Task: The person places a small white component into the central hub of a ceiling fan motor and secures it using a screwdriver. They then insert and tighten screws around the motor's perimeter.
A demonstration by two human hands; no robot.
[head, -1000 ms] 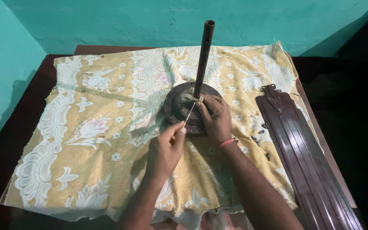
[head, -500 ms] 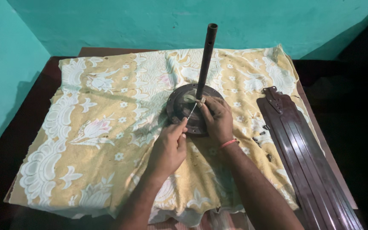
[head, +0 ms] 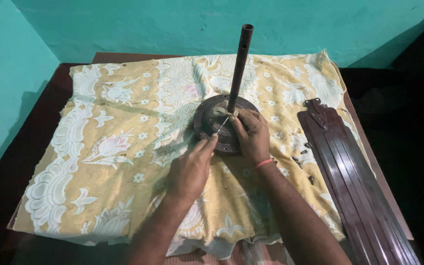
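Left hand (head: 191, 167) pinching thin wire (head: 222, 125), right hand (head: 252, 135) gripping motor hub (head: 222, 128) mid-surface; wire likely slipping if the pinch is loosening.

One fan motor (head: 217, 125), one cloth (head: 123, 147), stacked fan blades (head: 354, 181), two hands.

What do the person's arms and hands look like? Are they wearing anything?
Both arms are bare, with no sleeves showing and no gloves. The right hand has a thin red band around its wrist. The left hand wears nothing.
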